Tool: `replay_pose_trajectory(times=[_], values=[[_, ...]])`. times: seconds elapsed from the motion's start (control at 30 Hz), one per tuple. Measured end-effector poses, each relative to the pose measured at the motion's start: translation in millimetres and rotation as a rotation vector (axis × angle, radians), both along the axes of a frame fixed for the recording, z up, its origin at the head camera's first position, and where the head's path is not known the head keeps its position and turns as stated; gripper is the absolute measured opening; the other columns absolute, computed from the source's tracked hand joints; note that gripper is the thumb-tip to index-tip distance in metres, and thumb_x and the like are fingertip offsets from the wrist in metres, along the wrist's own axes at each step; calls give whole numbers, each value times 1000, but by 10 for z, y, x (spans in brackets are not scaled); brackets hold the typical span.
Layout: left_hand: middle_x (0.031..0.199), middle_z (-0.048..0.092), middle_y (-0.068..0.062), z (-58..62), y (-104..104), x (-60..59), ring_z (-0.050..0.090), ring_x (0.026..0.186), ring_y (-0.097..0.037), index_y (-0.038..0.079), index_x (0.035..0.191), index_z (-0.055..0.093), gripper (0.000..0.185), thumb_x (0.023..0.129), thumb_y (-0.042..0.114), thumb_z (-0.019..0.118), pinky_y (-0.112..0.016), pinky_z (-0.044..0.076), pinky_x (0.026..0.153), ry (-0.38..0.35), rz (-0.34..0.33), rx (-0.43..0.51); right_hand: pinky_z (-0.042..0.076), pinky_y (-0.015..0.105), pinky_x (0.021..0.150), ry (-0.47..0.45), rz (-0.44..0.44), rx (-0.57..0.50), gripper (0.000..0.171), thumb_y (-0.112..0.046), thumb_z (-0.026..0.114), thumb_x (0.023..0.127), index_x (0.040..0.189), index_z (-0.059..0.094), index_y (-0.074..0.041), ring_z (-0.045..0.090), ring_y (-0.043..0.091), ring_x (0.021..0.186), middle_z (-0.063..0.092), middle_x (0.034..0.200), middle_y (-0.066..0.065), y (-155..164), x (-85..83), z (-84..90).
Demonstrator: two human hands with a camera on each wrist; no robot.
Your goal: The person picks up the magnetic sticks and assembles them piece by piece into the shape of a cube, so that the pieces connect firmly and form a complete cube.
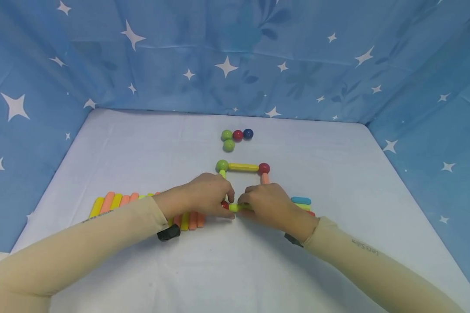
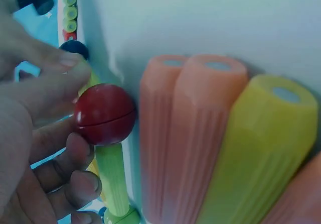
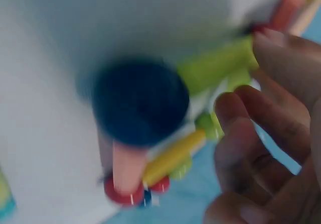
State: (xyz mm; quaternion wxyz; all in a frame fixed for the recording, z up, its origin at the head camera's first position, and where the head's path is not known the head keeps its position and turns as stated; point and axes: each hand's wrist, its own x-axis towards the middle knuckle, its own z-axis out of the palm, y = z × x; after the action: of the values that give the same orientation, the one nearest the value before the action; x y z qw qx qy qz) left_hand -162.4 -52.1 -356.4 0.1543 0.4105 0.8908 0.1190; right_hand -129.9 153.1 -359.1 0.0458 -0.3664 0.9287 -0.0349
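Note:
On the white table (image 1: 141,143) lies a partly built square frame of sticks and balls. Its far side is a green ball (image 1: 221,165), a yellow stick (image 1: 243,167) and a red ball (image 1: 264,168), from which an orange stick (image 1: 265,178) runs toward me. At the near left corner my left hand (image 1: 228,201) pinches a red ball (image 2: 104,113), which sits on a green stick (image 2: 113,176). My right hand (image 1: 244,203) grips the near green stick (image 1: 236,208) beside that ball. In the blurred right wrist view a blue ball (image 3: 138,101) sits at the near right corner.
Several loose balls (image 1: 235,137) lie behind the frame. A row of orange and yellow sticks (image 1: 113,201) lies under my left forearm, and a few more sticks (image 1: 300,201) lie behind my right wrist. Blue star-print cloth (image 1: 227,65) walls the table on three sides.

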Motion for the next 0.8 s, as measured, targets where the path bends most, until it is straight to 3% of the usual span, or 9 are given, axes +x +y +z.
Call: replay_pose_trajectory(times=[0.17,0.3,0.43,0.6,0.73,0.8], values=[[65,59,16,-39,35,13,55,61,-7,22,81,78,19,86,41,80,-32,45,59,79,-9,22,46,28,58,-94,-118,100,32,-40,87,80,102,74,-21,57,10,66,62,79,-8,160,-48,171],[64,59,18,-49,32,29,54,61,-6,23,83,79,20,86,43,79,-33,44,64,91,2,22,44,31,62,-197,-221,175,37,-41,90,75,93,64,-23,52,13,65,55,70,-9,340,-63,238],[63,59,18,-39,25,42,54,61,-6,24,85,80,22,85,46,79,-34,43,66,105,2,1,40,31,59,-249,-227,177,38,-40,89,77,92,59,-22,50,13,64,52,66,-7,444,-40,177],[68,64,17,-50,33,48,55,65,-5,24,84,80,18,87,41,79,-36,42,68,122,-8,1,39,31,58,-223,-221,159,40,-40,89,77,89,56,-22,50,13,61,51,63,-6,469,-21,101],[67,64,18,-73,28,38,55,64,-4,23,90,82,21,88,43,78,-35,42,70,87,6,14,41,30,60,-225,-218,173,40,-41,89,77,90,57,-23,51,13,63,52,65,-8,466,-18,94],[63,62,16,-53,17,0,55,62,-5,22,99,82,27,89,46,76,-34,44,69,45,46,29,42,31,61,-235,-223,177,40,-44,89,76,90,57,-23,52,13,64,53,66,-8,469,-22,109]])
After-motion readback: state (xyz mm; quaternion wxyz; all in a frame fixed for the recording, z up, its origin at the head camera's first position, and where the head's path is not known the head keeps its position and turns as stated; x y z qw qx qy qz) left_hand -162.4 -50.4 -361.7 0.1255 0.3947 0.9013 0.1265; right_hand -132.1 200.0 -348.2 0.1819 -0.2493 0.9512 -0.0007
